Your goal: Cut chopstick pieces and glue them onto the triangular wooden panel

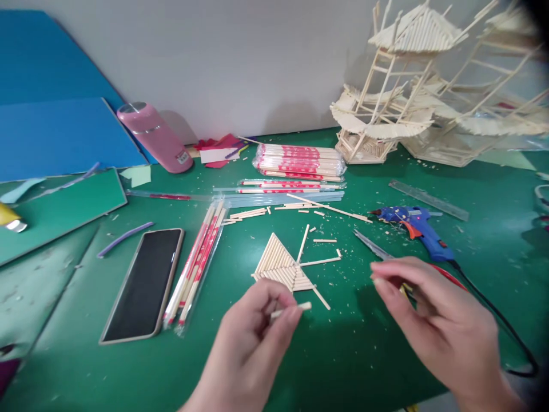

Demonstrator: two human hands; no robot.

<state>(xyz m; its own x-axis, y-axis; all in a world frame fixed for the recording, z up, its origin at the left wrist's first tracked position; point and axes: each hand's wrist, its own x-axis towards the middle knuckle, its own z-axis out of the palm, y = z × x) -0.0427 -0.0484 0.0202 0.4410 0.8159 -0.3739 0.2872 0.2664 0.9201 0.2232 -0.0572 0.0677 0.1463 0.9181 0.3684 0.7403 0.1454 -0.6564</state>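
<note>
**Stick pinched over a green table**

The left hand (253,332) pinches a short stick (291,311) between thumb and fingertips, its pale end poking out to the right, above the green table (343,355). Just beyond the stick lies a fan (281,268) of sticks glued side by side into a triangle, with a few loose sticks radiating from its right corner.

The right hand (433,320) hovers to the right, fingers curled loosely inward; it lies over the handles of a cutter (372,246), whose metal blades stick out toward the fan. Whether the fingers actually grip the handles cannot be told.

Behind that hand rests a blue glue gun (414,223), its black cord running off to the right. A phone (146,283) lies face up at left, beside a wrapped bundle of chopsticks (197,266). More packs (300,160) sit farther back, near a pink flask (154,136). Stick-built pagoda models (398,97) stand against the wall.
</note>
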